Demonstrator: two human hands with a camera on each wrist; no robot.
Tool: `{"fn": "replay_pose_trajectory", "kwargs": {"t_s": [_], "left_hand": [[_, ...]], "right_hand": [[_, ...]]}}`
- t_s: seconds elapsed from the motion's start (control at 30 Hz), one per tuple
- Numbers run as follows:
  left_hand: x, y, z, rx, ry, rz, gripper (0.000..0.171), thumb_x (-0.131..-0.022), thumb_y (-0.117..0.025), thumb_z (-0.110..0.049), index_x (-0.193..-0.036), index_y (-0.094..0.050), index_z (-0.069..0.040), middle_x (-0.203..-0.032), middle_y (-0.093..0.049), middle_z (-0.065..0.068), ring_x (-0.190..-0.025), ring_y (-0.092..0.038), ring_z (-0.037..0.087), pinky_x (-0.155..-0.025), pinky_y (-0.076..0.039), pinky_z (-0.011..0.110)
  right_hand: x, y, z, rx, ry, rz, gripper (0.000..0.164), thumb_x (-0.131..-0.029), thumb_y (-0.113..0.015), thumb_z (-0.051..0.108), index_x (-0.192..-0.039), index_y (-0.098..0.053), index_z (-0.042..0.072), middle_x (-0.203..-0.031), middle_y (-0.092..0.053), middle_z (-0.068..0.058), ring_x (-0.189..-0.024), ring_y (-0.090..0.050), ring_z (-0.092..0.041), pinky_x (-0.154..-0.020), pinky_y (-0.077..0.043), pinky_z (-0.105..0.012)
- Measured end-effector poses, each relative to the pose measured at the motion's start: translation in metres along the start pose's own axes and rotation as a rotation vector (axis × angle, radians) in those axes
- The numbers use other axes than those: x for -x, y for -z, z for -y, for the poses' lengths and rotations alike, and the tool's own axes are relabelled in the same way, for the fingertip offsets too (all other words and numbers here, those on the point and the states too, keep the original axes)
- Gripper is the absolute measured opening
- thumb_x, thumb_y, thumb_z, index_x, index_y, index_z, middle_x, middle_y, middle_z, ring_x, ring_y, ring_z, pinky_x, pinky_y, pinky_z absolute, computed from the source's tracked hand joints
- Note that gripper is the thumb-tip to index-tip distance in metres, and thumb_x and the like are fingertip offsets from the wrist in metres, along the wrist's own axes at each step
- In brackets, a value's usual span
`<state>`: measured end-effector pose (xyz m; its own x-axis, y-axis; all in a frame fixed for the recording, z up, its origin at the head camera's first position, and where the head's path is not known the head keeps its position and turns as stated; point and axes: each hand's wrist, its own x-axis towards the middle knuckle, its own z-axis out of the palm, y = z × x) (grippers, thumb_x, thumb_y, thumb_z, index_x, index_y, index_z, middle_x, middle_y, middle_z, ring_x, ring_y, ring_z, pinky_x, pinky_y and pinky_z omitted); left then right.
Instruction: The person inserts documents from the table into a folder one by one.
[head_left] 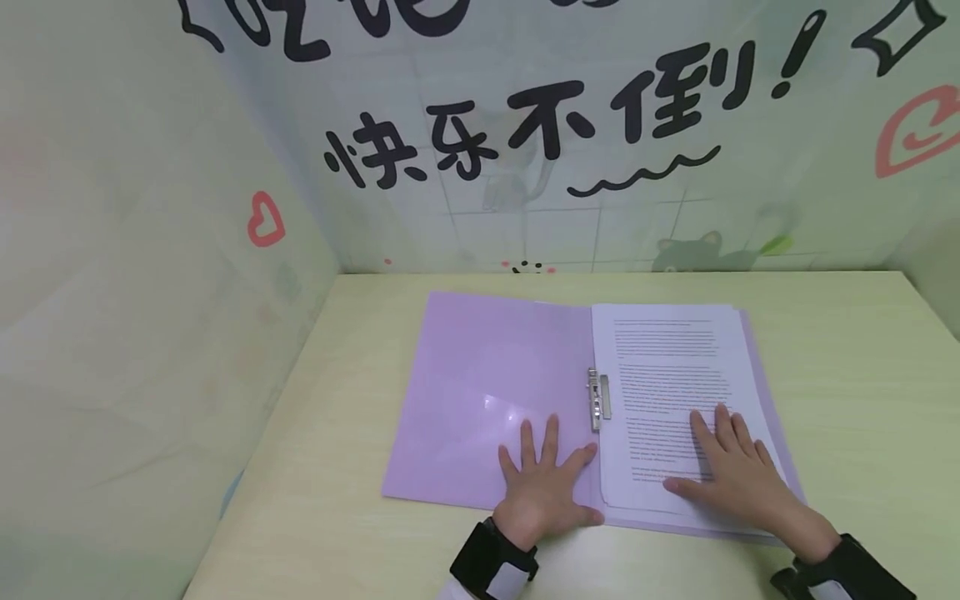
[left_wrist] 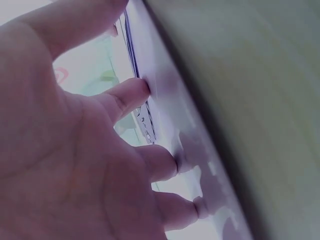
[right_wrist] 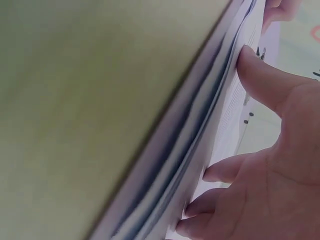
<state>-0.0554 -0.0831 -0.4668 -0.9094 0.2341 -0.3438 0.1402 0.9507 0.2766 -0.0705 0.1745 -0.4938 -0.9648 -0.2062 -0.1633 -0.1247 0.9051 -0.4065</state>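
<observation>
A purple folder (head_left: pixel 480 358) lies opened flat on the table. Its inside cover is at left, and a stack of printed paper (head_left: pixel 667 350) lies on the right side. Near the spine a metal clip (head_left: pixel 595 400) sits at the paper's left edge. My left hand (head_left: pixel 542 492) rests with spread fingers on the lower right of the bare cover; its fingertips touch the plastic in the left wrist view. My right hand (head_left: pixel 738 475) lies with its fingers extended on the lower part of the top sheet. Several layered sheet edges (right_wrist: pixel 200 110) show in the right wrist view.
The pale wooden table (head_left: pixel 315 467) extends around the folder. Behind it stands a wall panel (head_left: pixel 465 233) with large black characters and drawings. Another light panel (head_left: pixel 150 333) with a red heart borders the table on the left. Black bands (head_left: pixel 495 558) circle both wrists.
</observation>
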Motion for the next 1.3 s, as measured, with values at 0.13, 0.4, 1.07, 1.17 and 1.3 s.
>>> {"fn": "replay_pose_trajectory", "kwargs": {"t_s": [0.13, 0.4, 1.07, 1.17, 1.3], "left_hand": [[0.003, 0.002, 0.002, 0.009, -0.002, -0.005, 0.082, -0.074, -0.078, -0.056, -0.147, -0.041, -0.045, -0.168, -0.011, 0.008, -0.153, -0.006, 0.044, -0.112, -0.014, 0.073], [0.01, 0.002, 0.008, -0.016, -0.033, -0.043, 0.083, -0.076, -0.075, -0.058, -0.149, -0.04, -0.039, -0.167, -0.015, 0.01, -0.153, -0.01, 0.042, -0.115, -0.018, 0.069], [0.051, 0.045, 0.096, 0.239, 0.11, -0.341, 0.071, -0.092, -0.065, -0.037, -0.154, -0.035, -0.017, -0.162, 0.005, 0.032, -0.15, 0.006, 0.051, -0.117, 0.001, 0.069], [0.058, 0.053, 0.119, 0.268, 0.218, -0.38, 0.079, -0.094, -0.062, -0.04, -0.157, -0.024, -0.011, -0.16, 0.01, 0.034, -0.148, 0.011, 0.053, -0.115, 0.005, 0.071], [0.061, 0.057, 0.145, 0.41, 0.31, -0.426, 0.082, -0.096, -0.059, -0.041, -0.155, -0.022, 0.002, -0.158, -0.016, 0.037, -0.146, -0.02, 0.054, -0.115, -0.018, 0.068]], "right_hand": [[0.005, 0.0, -0.008, -0.008, 0.017, -0.018, 0.108, -0.081, -0.07, 0.057, -0.15, -0.024, -0.013, -0.153, -0.006, -0.046, -0.142, -0.004, -0.062, -0.105, -0.015, -0.079], [0.011, 0.0, -0.017, -0.064, 0.019, -0.019, 0.114, -0.08, -0.072, 0.057, -0.149, -0.018, -0.016, -0.153, 0.002, -0.046, -0.143, 0.006, -0.061, -0.11, -0.012, -0.074], [0.017, 0.001, -0.011, -0.013, -0.028, -0.027, 0.114, -0.076, -0.071, 0.063, -0.151, -0.024, -0.009, -0.154, -0.005, -0.045, -0.142, -0.005, -0.062, -0.104, -0.009, -0.081], [0.017, 0.0, -0.012, -0.016, -0.026, -0.029, 0.114, -0.077, -0.071, 0.062, -0.151, -0.024, -0.01, -0.153, -0.004, -0.046, -0.142, -0.004, -0.062, -0.104, -0.008, -0.081], [0.017, 0.0, -0.011, -0.026, -0.018, -0.035, 0.113, -0.078, -0.071, 0.061, -0.151, -0.023, -0.011, -0.153, -0.003, -0.046, -0.142, -0.003, -0.063, -0.104, -0.008, -0.081]]}}
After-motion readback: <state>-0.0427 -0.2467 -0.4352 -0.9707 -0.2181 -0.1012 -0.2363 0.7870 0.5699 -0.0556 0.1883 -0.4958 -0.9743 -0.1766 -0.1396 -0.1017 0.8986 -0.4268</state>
